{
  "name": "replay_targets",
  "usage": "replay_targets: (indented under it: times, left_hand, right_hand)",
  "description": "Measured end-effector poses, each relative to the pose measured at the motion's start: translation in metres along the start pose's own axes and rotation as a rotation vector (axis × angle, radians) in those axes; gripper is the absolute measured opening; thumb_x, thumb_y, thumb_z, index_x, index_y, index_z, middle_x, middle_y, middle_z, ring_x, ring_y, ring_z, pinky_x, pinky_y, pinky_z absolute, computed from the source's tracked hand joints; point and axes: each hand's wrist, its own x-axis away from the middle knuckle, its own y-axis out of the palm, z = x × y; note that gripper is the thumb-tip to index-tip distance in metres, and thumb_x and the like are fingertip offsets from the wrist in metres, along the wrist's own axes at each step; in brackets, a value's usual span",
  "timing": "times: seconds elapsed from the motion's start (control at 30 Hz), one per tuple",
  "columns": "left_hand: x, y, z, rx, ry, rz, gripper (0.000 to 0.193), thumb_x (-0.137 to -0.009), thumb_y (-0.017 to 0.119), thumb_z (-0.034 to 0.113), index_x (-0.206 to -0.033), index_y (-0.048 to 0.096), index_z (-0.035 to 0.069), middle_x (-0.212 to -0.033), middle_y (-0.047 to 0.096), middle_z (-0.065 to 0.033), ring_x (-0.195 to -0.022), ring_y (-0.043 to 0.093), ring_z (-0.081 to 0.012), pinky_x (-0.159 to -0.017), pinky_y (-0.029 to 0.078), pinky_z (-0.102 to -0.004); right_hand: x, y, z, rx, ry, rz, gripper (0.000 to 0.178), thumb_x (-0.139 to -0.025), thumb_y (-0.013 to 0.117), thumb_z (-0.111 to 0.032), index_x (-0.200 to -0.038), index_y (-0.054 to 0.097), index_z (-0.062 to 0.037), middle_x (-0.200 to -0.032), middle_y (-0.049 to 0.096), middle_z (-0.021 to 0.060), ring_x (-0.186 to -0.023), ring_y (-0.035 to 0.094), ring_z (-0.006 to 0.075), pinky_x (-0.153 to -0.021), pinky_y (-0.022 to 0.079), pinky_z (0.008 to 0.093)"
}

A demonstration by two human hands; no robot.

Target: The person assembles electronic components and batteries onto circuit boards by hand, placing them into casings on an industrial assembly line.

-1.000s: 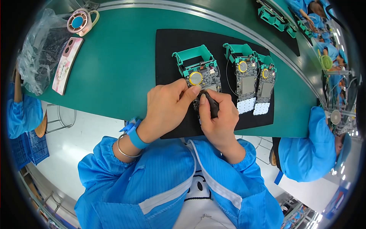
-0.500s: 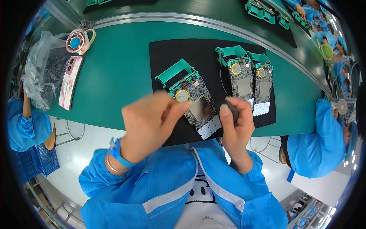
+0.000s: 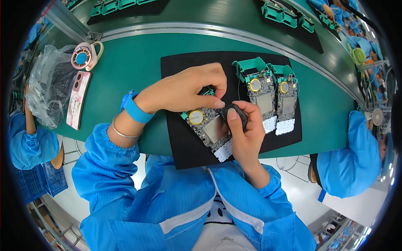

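My right hand (image 3: 248, 140) pinches a small black lump-like piece (image 3: 239, 117) between thumb and fingers; its exact kind does not show. Beside it, my left hand (image 3: 190, 88) has its fingers curled and its thumb reaching almost to the black piece. Whatever those fingers hold, if anything, is hidden. Under both hands lies a circuit board (image 3: 205, 136) with a yellow-ringed coin cell (image 3: 196, 117), a square metal shield (image 3: 217, 129) and a white perforated end (image 3: 224, 151). The left hand covers most of its green plastic bracket. All of it rests on a black mat (image 3: 188, 152).
Two similar boards with green brackets (image 3: 253, 67) stand side by side on the mat's right. A phone (image 3: 78, 100), a handheld fan (image 3: 83, 56) and a clear plastic bag (image 3: 48, 88) lie at the left. A metal rail (image 3: 176, 29) borders the green table (image 3: 125, 75). Co-workers (image 3: 349, 159) sit on both sides.
My left hand has moved up and right, from beside the coin cell to over the bracket and near the black piece. My right hand has shifted slightly left, still gripping that piece.
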Motion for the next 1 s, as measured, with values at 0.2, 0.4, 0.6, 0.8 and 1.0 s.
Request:
replay_targets:
  times: [0.2, 0.4, 0.6, 0.8, 1.0]
  left_hand:
    - [-0.003, -0.005, -0.003, 0.033, 0.024, -0.103, 0.014, -0.083, 0.063, 0.011, -0.086, 0.051, 0.005, -0.094, 0.049, -0.0077, -0.088, 0.050, -0.0250, -0.077, 0.041, -0.0344]
    - [-0.003, -0.004, -0.005, -0.091, 0.030, -0.162, 0.013, -0.085, 0.058, 0.011, -0.088, 0.048, 0.004, -0.089, 0.045, -0.0094, -0.082, 0.048, -0.0282, -0.073, 0.040, -0.0377]
    - [-0.003, -0.005, -0.004, -0.084, -0.061, -0.170, 0.017, -0.087, 0.057, 0.017, -0.088, 0.047, 0.003, -0.086, 0.045, -0.0112, -0.078, 0.048, -0.0301, -0.068, 0.039, -0.0386]
    - [-0.001, -0.004, -0.007, -0.094, -0.055, -0.140, 0.018, -0.087, 0.058, 0.019, -0.088, 0.049, 0.003, -0.081, 0.051, -0.0119, -0.074, 0.051, -0.0318, -0.065, 0.040, -0.0387]
    - [-0.005, -0.007, -0.002, -0.057, -0.100, -0.165, 0.020, -0.087, 0.059, 0.022, -0.086, 0.050, 0.004, -0.074, 0.053, -0.0119, -0.068, 0.052, -0.0328, -0.061, 0.039, -0.0391]
  right_hand:
    - [-0.001, -0.001, -0.002, 0.037, -0.007, 0.032, 0.023, -0.092, 0.060, -0.012, -0.111, 0.053, 0.0002, -0.089, 0.061, 0.0031, -0.078, 0.054, 0.0047, -0.069, 0.044, 0.0191]
    - [-0.001, -0.001, -0.001, 0.048, 0.032, 0.013, 0.023, -0.092, 0.060, -0.012, -0.110, 0.053, 0.0003, -0.088, 0.061, 0.0031, -0.076, 0.053, 0.0047, -0.066, 0.044, 0.0190]
    - [-0.005, 0.004, -0.005, 0.137, 0.050, -0.021, 0.019, -0.094, 0.058, -0.013, -0.108, 0.053, -0.0007, -0.084, 0.059, 0.0000, -0.069, 0.050, 0.0016, -0.060, 0.040, 0.0157]
    - [-0.008, 0.009, -0.007, 0.279, 0.017, -0.001, 0.021, -0.093, 0.059, -0.015, -0.108, 0.053, -0.0017, -0.080, 0.059, 0.0004, -0.066, 0.049, 0.0016, -0.057, 0.039, 0.0159]
    - [-0.010, 0.009, -0.003, 0.230, 0.059, 0.019, 0.017, -0.093, 0.060, -0.015, -0.102, 0.054, -0.0017, -0.075, 0.057, -0.0004, -0.059, 0.049, 0.0017, -0.050, 0.038, 0.0181]
